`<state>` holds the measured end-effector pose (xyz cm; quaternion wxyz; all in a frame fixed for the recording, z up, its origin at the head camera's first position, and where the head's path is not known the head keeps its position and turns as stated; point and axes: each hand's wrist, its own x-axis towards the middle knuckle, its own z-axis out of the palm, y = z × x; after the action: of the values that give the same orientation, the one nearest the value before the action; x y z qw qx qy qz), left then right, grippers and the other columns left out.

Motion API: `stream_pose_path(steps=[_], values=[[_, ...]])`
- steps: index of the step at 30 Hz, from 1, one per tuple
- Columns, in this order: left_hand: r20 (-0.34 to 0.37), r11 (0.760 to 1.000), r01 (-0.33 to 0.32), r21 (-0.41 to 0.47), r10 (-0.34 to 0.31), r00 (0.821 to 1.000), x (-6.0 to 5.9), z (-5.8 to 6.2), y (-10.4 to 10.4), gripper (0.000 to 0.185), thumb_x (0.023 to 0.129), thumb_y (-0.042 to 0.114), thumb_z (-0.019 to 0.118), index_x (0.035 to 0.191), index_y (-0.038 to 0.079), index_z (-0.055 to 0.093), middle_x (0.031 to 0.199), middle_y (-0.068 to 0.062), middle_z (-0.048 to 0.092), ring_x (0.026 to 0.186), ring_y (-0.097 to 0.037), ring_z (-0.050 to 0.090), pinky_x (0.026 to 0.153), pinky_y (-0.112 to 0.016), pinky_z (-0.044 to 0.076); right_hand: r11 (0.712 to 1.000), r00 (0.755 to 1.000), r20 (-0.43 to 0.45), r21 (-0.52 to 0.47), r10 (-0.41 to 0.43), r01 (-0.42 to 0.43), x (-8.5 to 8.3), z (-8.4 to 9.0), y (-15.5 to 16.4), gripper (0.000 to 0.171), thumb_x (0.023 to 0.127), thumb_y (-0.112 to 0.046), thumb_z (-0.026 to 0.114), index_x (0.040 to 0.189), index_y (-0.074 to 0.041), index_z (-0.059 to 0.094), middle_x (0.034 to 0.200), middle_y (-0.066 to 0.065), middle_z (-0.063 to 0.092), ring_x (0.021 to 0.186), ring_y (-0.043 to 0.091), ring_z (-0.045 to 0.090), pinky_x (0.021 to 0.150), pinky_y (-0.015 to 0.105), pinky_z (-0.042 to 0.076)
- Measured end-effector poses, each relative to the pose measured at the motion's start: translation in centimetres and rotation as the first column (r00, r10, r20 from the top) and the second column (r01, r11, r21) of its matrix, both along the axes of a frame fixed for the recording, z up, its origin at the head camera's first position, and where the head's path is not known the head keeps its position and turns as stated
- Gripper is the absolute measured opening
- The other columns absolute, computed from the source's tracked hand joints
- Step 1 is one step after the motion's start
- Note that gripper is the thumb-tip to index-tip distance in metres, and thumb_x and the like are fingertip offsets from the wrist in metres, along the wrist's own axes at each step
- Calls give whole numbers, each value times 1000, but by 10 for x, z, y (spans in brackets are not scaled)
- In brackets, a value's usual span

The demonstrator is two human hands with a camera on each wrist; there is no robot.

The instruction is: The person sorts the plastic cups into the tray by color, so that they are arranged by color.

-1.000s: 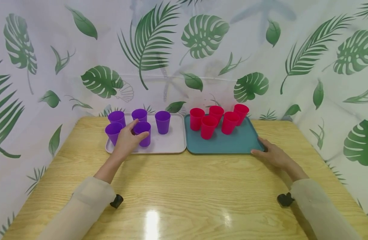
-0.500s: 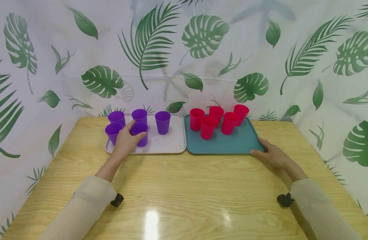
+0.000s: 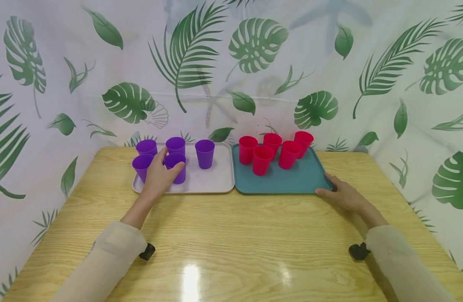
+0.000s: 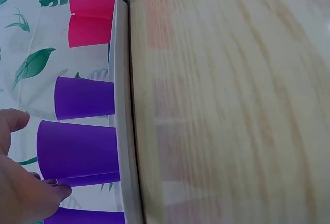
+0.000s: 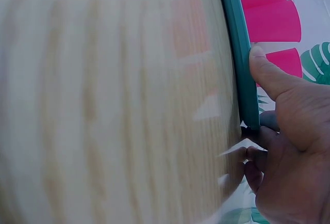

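My left hand is at the front middle purple cup on the white tray. Its thumb and fingers are spread around the cup, and in the left wrist view the thumb stands clear of the cup's rim, while other fingertips are close to its side. Whether they touch it is hard to tell. At the front right corner of the teal tray my right hand holds the edge. In the right wrist view the thumb lies along the tray's rim, with curled fingers at the corner.
Several other purple cups stand on the white tray, one apart at the right. Several red cups stand toward the back of the teal tray. Both trays lie side by side on a wooden table before a leaf-patterned cloth.
The front middle purple cup shifted slightly left with my left hand. Since then the left fingers have loosened and spread from it. My right hand stays at the tray corner.
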<state>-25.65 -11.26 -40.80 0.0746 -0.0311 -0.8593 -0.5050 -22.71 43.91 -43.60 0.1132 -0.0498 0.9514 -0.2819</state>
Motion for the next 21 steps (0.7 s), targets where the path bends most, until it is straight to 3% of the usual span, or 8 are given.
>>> stream_pose_path(steps=[8,15,21], values=[[-190,997,-79,28,82,978,7,22,-2,71,98,21,66,157,-5,36,158,-23,41,148,-38,37,123,-46,29,1000,1000,-1,6,10,-10,-4,-1,2,99,102,-52,59,162,7,8,162,41,12,148,60,12,117,72,17],[-265,997,-47,58,61,962,17,39,-14,63,100,13,60,156,-6,36,157,-24,42,147,-38,38,123,-45,29,1000,1000,-18,11,23,-23,-8,0,1,98,102,-51,60,161,8,10,161,42,15,147,60,15,117,72,18],[-305,999,-28,-34,16,952,30,41,-23,62,101,10,60,156,-6,36,159,-25,39,148,-41,35,123,-52,27,1000,1000,-22,8,13,-13,-7,-1,4,98,102,-50,62,161,9,11,160,42,18,146,60,18,116,71,22]])
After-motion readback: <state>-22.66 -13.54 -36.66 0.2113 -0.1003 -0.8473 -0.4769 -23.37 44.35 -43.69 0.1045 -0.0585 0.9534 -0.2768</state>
